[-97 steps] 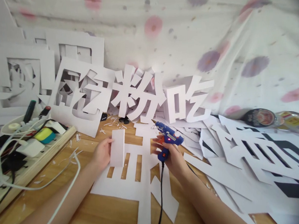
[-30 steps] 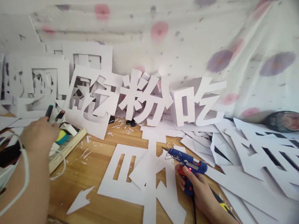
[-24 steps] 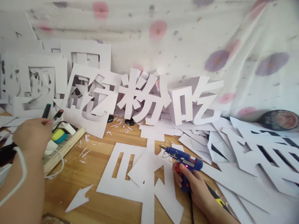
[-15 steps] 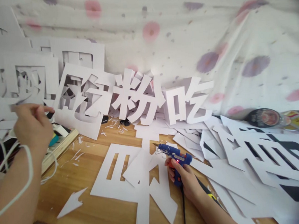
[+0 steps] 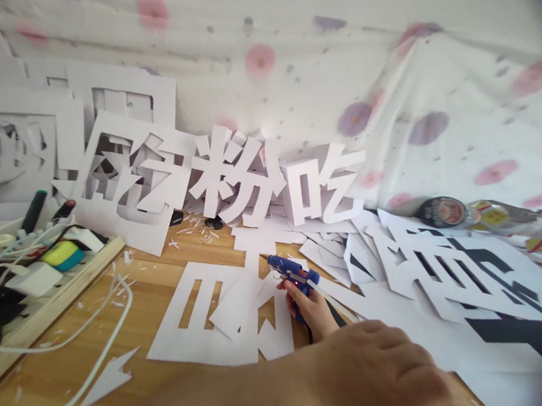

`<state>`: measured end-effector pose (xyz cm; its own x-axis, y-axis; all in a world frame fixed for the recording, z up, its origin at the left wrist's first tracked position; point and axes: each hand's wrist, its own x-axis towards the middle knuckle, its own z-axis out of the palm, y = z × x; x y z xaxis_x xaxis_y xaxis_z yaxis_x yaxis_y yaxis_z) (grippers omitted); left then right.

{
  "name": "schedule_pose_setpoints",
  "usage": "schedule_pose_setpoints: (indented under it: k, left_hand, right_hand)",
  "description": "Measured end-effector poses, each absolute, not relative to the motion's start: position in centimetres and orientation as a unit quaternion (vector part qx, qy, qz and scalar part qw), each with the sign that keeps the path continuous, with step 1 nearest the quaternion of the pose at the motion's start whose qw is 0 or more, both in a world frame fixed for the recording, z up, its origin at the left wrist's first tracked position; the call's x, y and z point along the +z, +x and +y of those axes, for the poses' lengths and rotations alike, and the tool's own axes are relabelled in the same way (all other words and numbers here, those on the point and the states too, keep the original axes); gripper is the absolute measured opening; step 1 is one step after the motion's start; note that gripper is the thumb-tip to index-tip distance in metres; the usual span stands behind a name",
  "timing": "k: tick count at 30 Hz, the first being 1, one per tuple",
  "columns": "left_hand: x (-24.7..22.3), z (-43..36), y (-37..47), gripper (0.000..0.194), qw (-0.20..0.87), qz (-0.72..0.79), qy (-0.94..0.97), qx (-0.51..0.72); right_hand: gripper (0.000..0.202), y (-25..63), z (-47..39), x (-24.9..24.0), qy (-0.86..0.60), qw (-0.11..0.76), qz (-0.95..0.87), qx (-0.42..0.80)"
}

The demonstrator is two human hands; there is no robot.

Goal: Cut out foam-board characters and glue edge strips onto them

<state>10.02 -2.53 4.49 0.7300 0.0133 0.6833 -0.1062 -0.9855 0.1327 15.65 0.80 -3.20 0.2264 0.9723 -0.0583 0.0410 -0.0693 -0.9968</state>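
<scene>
My right hand (image 5: 310, 308) is wrapped round the grip of a blue hot glue gun (image 5: 286, 268), its small red light lit and its nozzle pointing left. A pale thin strip (image 5: 339, 302) runs back from near the gun's rear end. Across the foreground reaches my left hand (image 5: 386, 364), back upward, over my right forearm; its fingers curl down and are blurred, so what they hold is hidden. Below the gun lie flat cut-out white card pieces (image 5: 169, 338). Behind stand raised white card characters (image 5: 239, 180) and another (image 5: 303, 189) to their right.
At left, a wooden-edged board (image 5: 104, 253) carries plugs, cables and a yellow-teal item (image 5: 63, 255). A white cable (image 5: 122, 322) loops over the table. Cut card sheets (image 5: 422, 279) pile up on the right, with a bottle (image 5: 446, 212) lying behind. Card stencils (image 5: 162, 114) lean at the back left.
My left hand has swung from the far left across to the lower right, over my right forearm. The view has shifted slightly; my right hand still holds the glue gun.
</scene>
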Motion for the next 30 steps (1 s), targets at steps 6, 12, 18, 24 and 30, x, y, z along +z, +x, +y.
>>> schedule_pose_setpoints:
  k: [6,12,18,24,30]
  left_hand:
    - [4.9,-2.8,13.4,0.027,0.078,-0.009,0.886,0.457]
    - [4.7,-2.6,14.0,0.022,0.070,0.043,0.889,0.451]
    - [4.4,-2.5,14.1,0.021,0.054,0.068,0.890,0.447]
    - [4.4,-2.4,14.4,0.018,0.069,0.091,0.872,0.477]
    - [5.1,-2.3,14.8,0.023,0.079,0.133,0.890,0.429]
  right_hand:
    - [0.045,15.9,1.3,-3.9,-0.569,0.515,-0.441,0.466]
    - [0.044,16.0,1.4,-4.1,-0.565,0.511,-0.439,0.476]
    - [0.041,16.0,1.4,-4.4,-0.566,0.512,-0.437,0.476]
    - [0.042,15.9,1.2,-4.1,-0.569,0.507,-0.437,0.478]
    - [0.045,15.7,1.0,-3.3,-0.569,0.503,-0.439,0.480]
